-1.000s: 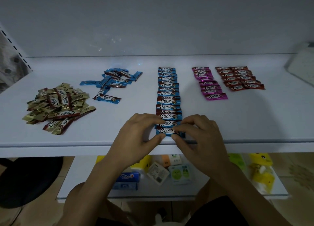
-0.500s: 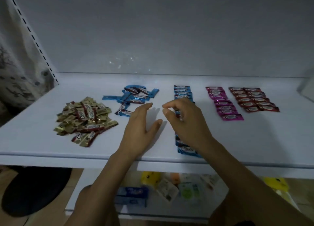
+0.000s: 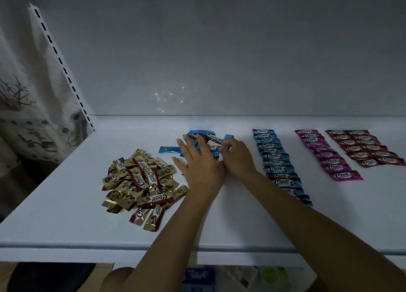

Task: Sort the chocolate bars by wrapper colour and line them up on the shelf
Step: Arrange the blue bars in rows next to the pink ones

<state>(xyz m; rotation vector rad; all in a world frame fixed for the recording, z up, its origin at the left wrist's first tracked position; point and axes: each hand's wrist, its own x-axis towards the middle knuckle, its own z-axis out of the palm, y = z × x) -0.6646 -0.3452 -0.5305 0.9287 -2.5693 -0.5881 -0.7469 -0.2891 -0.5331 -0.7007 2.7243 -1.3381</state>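
On the white shelf [image 3: 66, 203] a loose heap of blue-wrapped bars [image 3: 204, 137] lies at the back middle. My left hand [image 3: 197, 166] rests flat on the heap with its fingers spread. Beside it, my right hand [image 3: 238, 157] has its fingers curled and pinches the end of a blue bar [image 3: 212, 147] in the heap. A single blue bar [image 3: 168, 150] lies apart to the left. Right of my hands runs a lined-up row of blue bars [image 3: 276, 162], then a pink row [image 3: 325, 155] and two red rows [image 3: 364, 147]. A gold pile [image 3: 140, 181] sits on the left.
The shelf's back wall [image 3: 219, 60] rises just behind the bars. A slotted upright [image 3: 61, 65] and a patterned curtain [image 3: 26, 115] stand at the left. Packaged goods [image 3: 195, 278] lie on a lower shelf under the front edge.
Both hands left the near end of the blue row and moved back and left onto the loose blue heap. The left hand now lies flat on it and the right hand's fingers closed.
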